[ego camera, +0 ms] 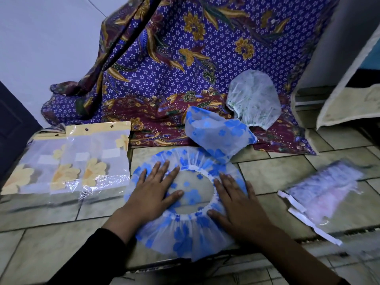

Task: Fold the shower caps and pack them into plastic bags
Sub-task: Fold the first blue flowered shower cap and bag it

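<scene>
Pressing down on the blue-flowered shower cap point(185, 233), both hands lie flat, fingers straight and spread; I see no pinch and no curl. The left hand point(153, 194) covers the cap's left side, its thumb reaching into the elastic opening. The right hand point(236, 202) covers the cap's right side, across the gathered white rim. The cap lies unfolded, opening upward, spread round on the tiled floor point(51, 239).

Left of the cap, just beside it, overlapping plastic bags point(82, 161) lie flat, showing yellow flowers and cream header strips. Right of the cap, apart from it, a clear bag point(320, 194) holds something lilac and pink; it is blurred and I cannot tell more.

Beyond the cap, at its far edge, a crumpled blue cap point(218, 132) sits in a heap. Farther behind the cap and to its right lies a green-printed cap point(254, 99). Both rest on a purple batik cloth point(164, 58) that rises behind them.
</scene>
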